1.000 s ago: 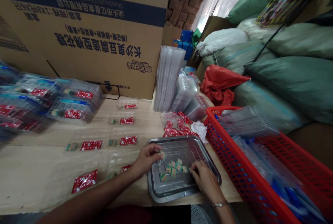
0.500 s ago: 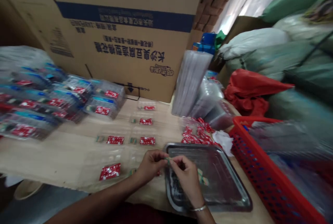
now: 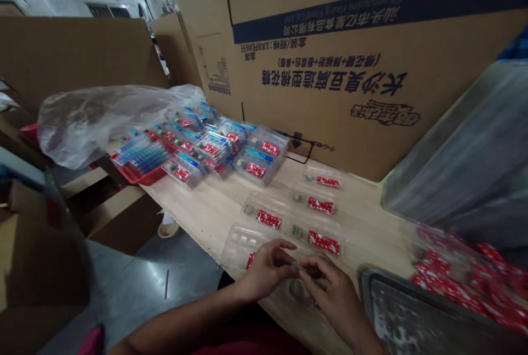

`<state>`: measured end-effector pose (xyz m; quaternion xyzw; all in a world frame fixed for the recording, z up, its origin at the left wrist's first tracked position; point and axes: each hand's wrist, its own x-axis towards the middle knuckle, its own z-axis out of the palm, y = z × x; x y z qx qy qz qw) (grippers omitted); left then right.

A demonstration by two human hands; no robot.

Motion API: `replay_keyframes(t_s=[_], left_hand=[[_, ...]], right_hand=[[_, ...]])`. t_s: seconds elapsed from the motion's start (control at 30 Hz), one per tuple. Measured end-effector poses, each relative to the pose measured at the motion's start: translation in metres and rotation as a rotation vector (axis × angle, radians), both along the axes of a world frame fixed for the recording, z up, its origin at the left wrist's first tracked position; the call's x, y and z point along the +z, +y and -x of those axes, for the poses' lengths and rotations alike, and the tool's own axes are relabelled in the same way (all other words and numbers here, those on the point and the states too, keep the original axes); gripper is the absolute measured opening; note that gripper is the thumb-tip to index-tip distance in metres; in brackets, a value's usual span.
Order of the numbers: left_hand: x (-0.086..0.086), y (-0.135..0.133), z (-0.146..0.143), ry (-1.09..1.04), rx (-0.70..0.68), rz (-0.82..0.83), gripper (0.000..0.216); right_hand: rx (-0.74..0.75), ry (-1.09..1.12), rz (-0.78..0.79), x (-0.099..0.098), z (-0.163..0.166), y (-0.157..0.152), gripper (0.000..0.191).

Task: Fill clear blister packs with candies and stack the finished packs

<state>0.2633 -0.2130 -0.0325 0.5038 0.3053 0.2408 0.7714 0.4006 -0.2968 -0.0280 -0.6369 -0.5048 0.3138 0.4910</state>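
Observation:
My left hand (image 3: 270, 270) and my right hand (image 3: 330, 283) meet fingertip to fingertip above the front of the table. Pinched between them is a small greenish piece (image 3: 295, 267), mostly covered by fingers and too small to name. Beneath my hands lies a clear plastic tray (image 3: 237, 242) with a red patterned packet (image 3: 250, 259), partly hidden by my left hand. Beyond it, further clear trays hold one red packet (image 3: 324, 242) each, with a little green piece (image 3: 297, 231) beside it. A dark metal tray (image 3: 367, 283) is cut off at lower right.
A large cardboard carton (image 3: 322, 91) stands behind the table. Filled clear boxes (image 3: 259, 165) are piled at the left, near a red basket (image 3: 154, 178). Loose red packets (image 3: 437, 267) and stacked clear plastic trays (image 3: 449, 146) are on the right. The table edge drops to the floor at left.
My view has turned left. Both hands, still pinching the small greenish piece, have gone from over the metal tray to above the clear trays on the left.

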Motion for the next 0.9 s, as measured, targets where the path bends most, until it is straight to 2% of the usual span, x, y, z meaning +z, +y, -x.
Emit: replay_keyframes(t_s=[0.1, 0.23, 0.3, 0.47, 0.6, 0.73, 0.83, 0.9], left_hand=[[0.005, 0.018, 0.035, 0.051, 0.084, -0.060, 0.054], [0.005, 0.050, 0.080, 0.229, 0.412, -0.366, 0.041], [-0.003, 0.062, 0.096, 0.304, 0.449, -0.444, 0.038], [-0.027, 0.072, 0.113, 0.281, 0.348, -0.478, 0.041], [-0.025, 0.073, 0.120, 0.297, 0.227, -0.541, 0.042], [-0.014, 0.073, 0.125, 0.353, 0.099, -0.643, 0.048], [-0.012, 0.073, 0.124, 0.424, 0.064, -0.789, 0.038], [-0.014, 0.075, 0.122, 0.491, 0.060, -0.937, 0.025]], right_hand=[[0.143, -0.009, 0.039, 0.009, 0.018, 0.026, 0.008], [0.261, 0.047, 0.097, -0.001, 0.060, 0.066, 0.004], [0.297, -0.025, 0.122, -0.006, 0.085, 0.081, 0.007], [0.296, -0.470, 0.164, -0.003, 0.119, 0.095, 0.014], [0.345, -0.669, 0.205, 0.006, 0.122, 0.091, 0.022], [0.303, -0.715, 0.319, 0.008, 0.127, 0.093, 0.029], [0.281, -0.654, 0.278, 0.011, 0.117, 0.090, 0.024], [0.293, -0.640, 0.215, 0.015, 0.098, 0.081, 0.017]])
